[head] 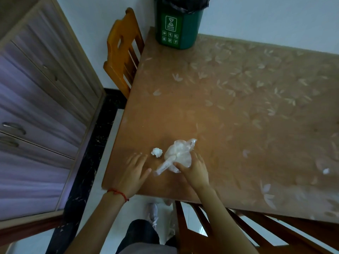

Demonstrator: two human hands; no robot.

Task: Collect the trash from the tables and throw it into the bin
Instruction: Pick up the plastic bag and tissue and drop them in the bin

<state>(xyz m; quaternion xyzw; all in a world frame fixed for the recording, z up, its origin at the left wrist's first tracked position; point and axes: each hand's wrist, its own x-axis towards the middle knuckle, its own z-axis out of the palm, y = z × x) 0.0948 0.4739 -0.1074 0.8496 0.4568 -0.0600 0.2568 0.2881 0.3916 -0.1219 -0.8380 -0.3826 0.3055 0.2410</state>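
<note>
A crumpled clear plastic bag (177,154) lies near the front left corner of the brown table (229,110). My right hand (194,169) rests on its near side, thumb and fingers touching the plastic, not clearly closed around it. A small white paper ball (157,152) sits just left of the bag. My left hand (133,173) lies flat and open on the table, a little short of the ball and holding nothing. A green bin (177,24) with a black liner stands on the table's far left corner.
A wooden chair (122,52) stands against the table's left side, another chair (238,230) at the near edge on the right. A cabinet with drawers (40,110) fills the left. A small white scrap (325,171) lies on the table at the right.
</note>
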